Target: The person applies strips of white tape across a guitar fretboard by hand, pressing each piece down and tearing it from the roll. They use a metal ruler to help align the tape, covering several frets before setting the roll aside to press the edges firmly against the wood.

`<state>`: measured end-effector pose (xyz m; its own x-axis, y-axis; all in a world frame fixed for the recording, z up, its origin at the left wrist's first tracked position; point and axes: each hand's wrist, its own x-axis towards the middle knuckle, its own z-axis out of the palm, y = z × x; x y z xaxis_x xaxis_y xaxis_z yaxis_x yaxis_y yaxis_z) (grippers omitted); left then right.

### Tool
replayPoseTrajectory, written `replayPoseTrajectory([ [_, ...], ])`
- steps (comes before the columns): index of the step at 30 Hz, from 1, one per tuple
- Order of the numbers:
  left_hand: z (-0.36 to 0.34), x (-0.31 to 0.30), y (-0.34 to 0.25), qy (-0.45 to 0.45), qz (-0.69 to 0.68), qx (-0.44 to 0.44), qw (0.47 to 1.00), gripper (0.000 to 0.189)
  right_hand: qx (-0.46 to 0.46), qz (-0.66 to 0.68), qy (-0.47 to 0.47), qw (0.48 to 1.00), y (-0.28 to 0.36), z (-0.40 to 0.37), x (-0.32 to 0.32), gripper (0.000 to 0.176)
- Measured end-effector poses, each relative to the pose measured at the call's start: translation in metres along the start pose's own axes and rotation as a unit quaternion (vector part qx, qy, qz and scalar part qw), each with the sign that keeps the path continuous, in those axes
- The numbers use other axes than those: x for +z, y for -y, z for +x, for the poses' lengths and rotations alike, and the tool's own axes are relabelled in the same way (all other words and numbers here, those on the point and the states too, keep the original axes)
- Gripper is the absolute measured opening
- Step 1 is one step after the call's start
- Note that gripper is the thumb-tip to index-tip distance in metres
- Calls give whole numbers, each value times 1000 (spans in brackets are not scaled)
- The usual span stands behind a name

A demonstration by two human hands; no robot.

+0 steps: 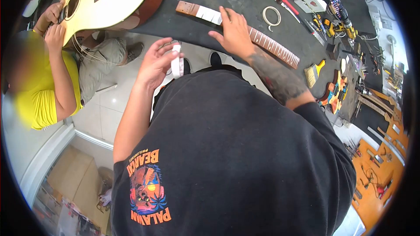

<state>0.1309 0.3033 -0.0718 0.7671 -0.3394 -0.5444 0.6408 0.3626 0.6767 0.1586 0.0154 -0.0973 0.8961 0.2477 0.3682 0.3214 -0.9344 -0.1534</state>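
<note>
A guitar neck (274,48) with pale fret markings lies across the dark bench, its bare wooden head at the left. White strips (208,15) cover part of it near that head. My right hand (234,29) rests over the neck beside the white strips, fingers apart, with nothing visible in its grip. Off the bench's front edge, my left hand (158,61) holds a white roll of tape (177,61) between thumb and fingers, and a length hangs down from it.
A co-worker in a yellow shirt (39,100) sits at the left, both hands on an acoustic guitar (113,0). Right of the neck lie a tape ring (271,16), a red-handled tool (288,5), a brush (313,74), a white box (310,1) and drills.
</note>
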Motion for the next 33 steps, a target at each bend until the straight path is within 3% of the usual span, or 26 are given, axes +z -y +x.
replayPoseTrajectory([
  [2, 1, 9, -11, 64, 12, 7, 998, 64, 85, 184, 84, 976, 21, -8, -15, 62],
  [4, 7, 17, -16, 119, 24, 2, 993, 75, 204, 375, 166, 889, 48, -9, -46, 49],
  [5, 8, 22, -18, 133, 34, -3, 991, 77, 218, 436, 150, 860, 59, -13, -50, 46],
  [8, 11, 31, -24, 168, 63, -12, 984, 82, 278, 470, 170, 820, 79, -7, -69, 41],
  [11, 17, 38, -26, 199, 83, -18, 976, 85, 298, 438, 160, 833, 81, -5, -75, 38],
  [14, 22, 43, -27, 226, 116, -6, 967, 87, 328, 480, 133, 802, 78, -11, -70, 36],
  [17, 18, 49, -27, 243, 155, -10, 958, 89, 353, 468, 165, 793, 74, -12, -75, 35],
  [22, 18, 51, -22, 286, 236, -6, 929, 95, 354, 404, 162, 828, 65, -14, -67, 33],
  [25, 29, 48, -19, 276, 498, 143, 809, 102, 350, 417, 197, 815, 54, -12, -62, 34],
  [26, 34, 47, -12, 250, 503, 176, 808, 104, 348, 425, 213, 808, 48, -12, -61, 34],
  [33, 52, 87, 18, 133, 317, 14, 939, 98, 335, 465, 212, 791, -6, -13, -34, 34],
])
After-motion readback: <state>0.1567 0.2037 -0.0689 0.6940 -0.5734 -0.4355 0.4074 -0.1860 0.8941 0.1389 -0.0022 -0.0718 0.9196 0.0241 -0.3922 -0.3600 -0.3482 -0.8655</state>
